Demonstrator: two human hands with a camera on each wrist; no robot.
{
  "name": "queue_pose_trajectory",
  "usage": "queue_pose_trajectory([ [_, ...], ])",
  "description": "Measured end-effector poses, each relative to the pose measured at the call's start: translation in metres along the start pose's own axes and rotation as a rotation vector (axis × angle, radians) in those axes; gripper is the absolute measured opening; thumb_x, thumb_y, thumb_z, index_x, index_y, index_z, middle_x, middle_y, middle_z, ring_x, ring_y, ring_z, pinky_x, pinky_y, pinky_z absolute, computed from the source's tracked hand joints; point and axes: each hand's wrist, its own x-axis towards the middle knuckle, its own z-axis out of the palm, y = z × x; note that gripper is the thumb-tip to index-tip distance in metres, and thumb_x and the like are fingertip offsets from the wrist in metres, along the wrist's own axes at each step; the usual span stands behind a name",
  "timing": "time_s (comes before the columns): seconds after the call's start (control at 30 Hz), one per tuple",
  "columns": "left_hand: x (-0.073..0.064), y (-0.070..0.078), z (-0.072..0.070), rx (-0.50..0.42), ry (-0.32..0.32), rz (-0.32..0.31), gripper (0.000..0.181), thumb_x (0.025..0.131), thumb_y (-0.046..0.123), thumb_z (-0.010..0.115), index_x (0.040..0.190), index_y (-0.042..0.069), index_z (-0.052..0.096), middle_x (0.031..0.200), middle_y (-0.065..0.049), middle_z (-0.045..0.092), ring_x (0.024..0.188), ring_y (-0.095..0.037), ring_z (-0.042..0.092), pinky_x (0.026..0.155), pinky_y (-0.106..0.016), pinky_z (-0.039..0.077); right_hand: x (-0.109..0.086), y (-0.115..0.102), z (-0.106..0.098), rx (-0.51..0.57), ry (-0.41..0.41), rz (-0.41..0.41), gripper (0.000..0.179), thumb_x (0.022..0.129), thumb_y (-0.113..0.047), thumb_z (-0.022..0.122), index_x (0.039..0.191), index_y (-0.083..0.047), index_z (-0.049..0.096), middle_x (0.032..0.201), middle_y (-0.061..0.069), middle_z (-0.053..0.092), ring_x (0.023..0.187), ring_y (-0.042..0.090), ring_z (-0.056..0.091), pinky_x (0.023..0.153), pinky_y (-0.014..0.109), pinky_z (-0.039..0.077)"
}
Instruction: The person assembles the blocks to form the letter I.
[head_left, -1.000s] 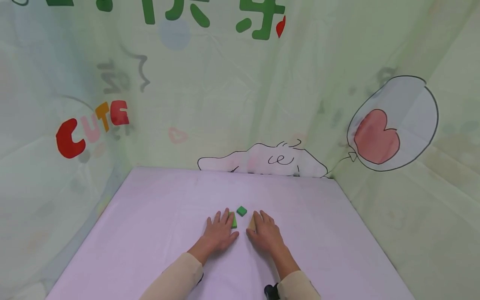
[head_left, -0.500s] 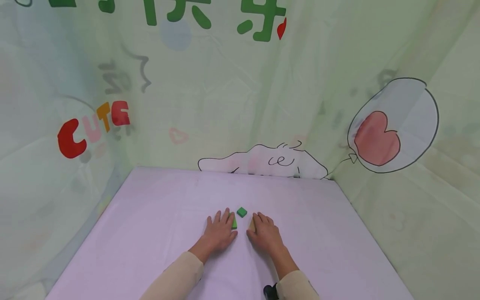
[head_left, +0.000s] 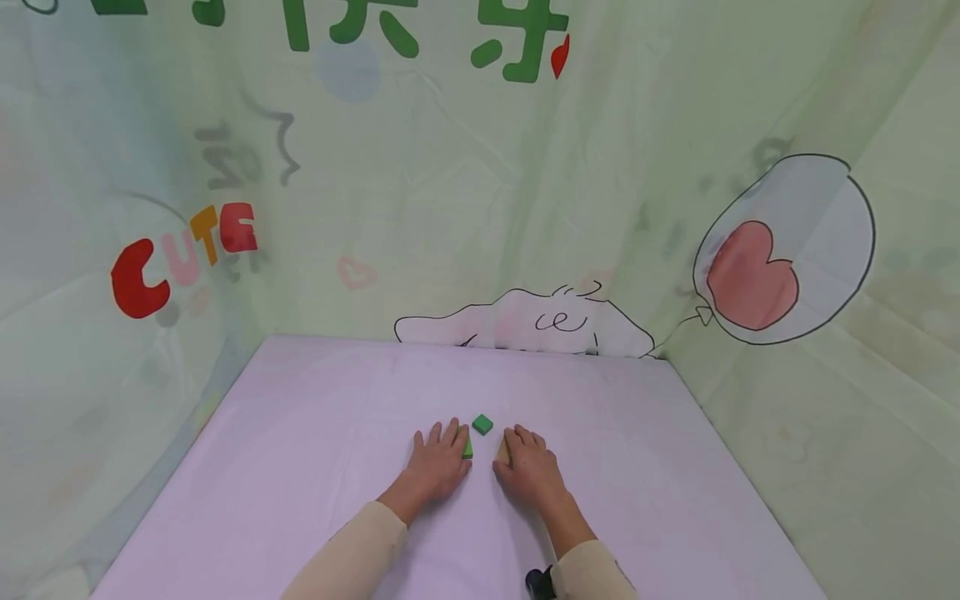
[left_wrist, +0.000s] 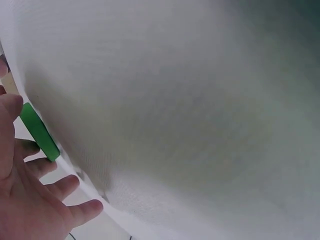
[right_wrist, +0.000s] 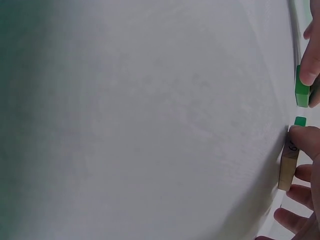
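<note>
In the head view my left hand (head_left: 435,467) pinches a light green block (head_left: 468,446), thumb at its near end and fingertips over its far side. The left wrist view shows this block (left_wrist: 40,132) between thumb and fingers, the other fingers spread. My right hand (head_left: 534,473) grips a plain wooden block (head_left: 503,452), partly hidden under the fingers. Dark marks show on this wooden block (right_wrist: 288,167) in the right wrist view, where the thumb lies on one side and fingers on the other. A small darker green block (head_left: 482,424) lies beyond and between both hands, untouched.
All the blocks are on a pale lilac tabletop (head_left: 345,417). Printed cloth (head_left: 450,192) hangs behind the table and along both sides. A black device (head_left: 538,583) shows at the right sleeve.
The left thumb has drawn in slightly against the light green block. The right fingertips have pulled back a little over the wooden block. The small green block has stayed put.
</note>
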Motion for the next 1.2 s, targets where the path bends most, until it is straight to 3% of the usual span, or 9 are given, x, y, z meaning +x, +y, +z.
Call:
queue_pose_trajectory([
  [0.33,-0.0005,0.0,-0.0063,0.034,0.003,0.01,0.056,0.107,0.033,0.053,0.158,0.012,0.042,0.162,-0.011,0.042,0.148,-0.036,0.042,0.115,-0.063,0.037,0.0008,0.0004,-0.0018,-0.018,0.006,-0.013,0.058,0.094,-0.029,0.071,0.144,-0.002,0.057,0.149,0.019,0.054,0.138,0.042,0.049,0.107,0.064,0.044],
  [0.9,-0.0006,-0.0004,-0.0048,0.08,0.041,0.019,0.055,0.106,0.037,0.055,0.156,0.018,0.045,0.16,-0.009,0.047,0.145,-0.035,0.045,0.112,-0.061,0.04,0.0,0.0,0.0014,-0.014,-0.006,-0.001,0.059,0.095,-0.03,0.072,0.145,-0.003,0.055,0.15,0.02,0.053,0.14,0.042,0.048,0.108,0.065,0.042],
  [1.2,0.0012,-0.0007,-0.0037,0.09,0.084,0.037,0.054,0.104,0.037,0.06,0.153,0.017,0.049,0.148,-0.007,0.055,0.13,-0.031,0.053,0.106,-0.059,0.044,-0.0008,-0.0014,-0.0013,-0.015,0.016,-0.018,0.058,0.094,-0.029,0.074,0.143,-0.003,0.058,0.145,0.019,0.056,0.135,0.04,0.052,0.105,0.063,0.046],
])
